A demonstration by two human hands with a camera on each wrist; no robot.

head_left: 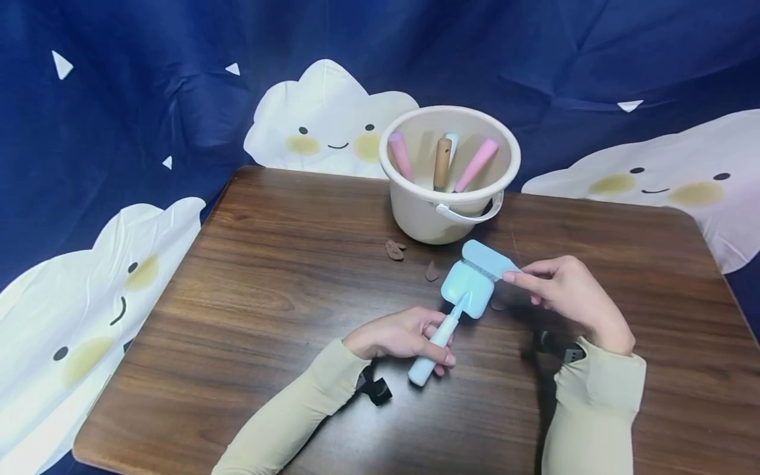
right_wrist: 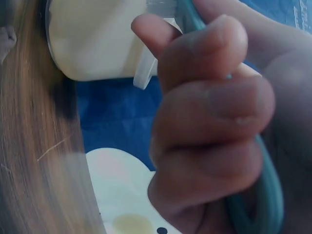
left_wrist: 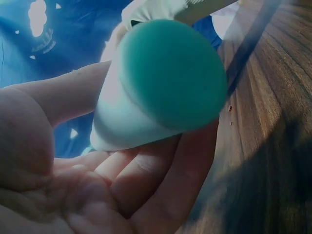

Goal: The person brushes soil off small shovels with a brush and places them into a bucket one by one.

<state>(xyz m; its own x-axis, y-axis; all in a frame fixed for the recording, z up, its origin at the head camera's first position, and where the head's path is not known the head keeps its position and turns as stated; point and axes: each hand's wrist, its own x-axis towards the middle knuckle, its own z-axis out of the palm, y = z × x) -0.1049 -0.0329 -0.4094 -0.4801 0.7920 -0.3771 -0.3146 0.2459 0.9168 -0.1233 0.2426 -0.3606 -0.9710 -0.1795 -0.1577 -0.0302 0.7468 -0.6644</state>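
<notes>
A small light-blue hand shovel [head_left: 466, 290] is held by its pale handle in my left hand [head_left: 406, 332], its square blade pointing away from me. The round end of that handle [left_wrist: 175, 73] fills much of the left wrist view, with fingers and thumb around it. My right hand [head_left: 561, 287] grips a light-blue brush [head_left: 489, 257], whose bristles meet the far edge of the blade. In the right wrist view the fingers curl over the brush's looped handle [right_wrist: 270, 195]. Brown dry leaves [head_left: 394, 250] lie left of the blade, one leaf [head_left: 431, 271] close beside it.
A cream bucket [head_left: 424, 214] stands at the table's back edge, just beyond the brush. Pink, brown and white tool handles [head_left: 442, 161] stick up inside it, and its white bail hangs at the front. A blue cloud-print cloth [head_left: 475, 53] hangs behind the wooden table [head_left: 267, 277].
</notes>
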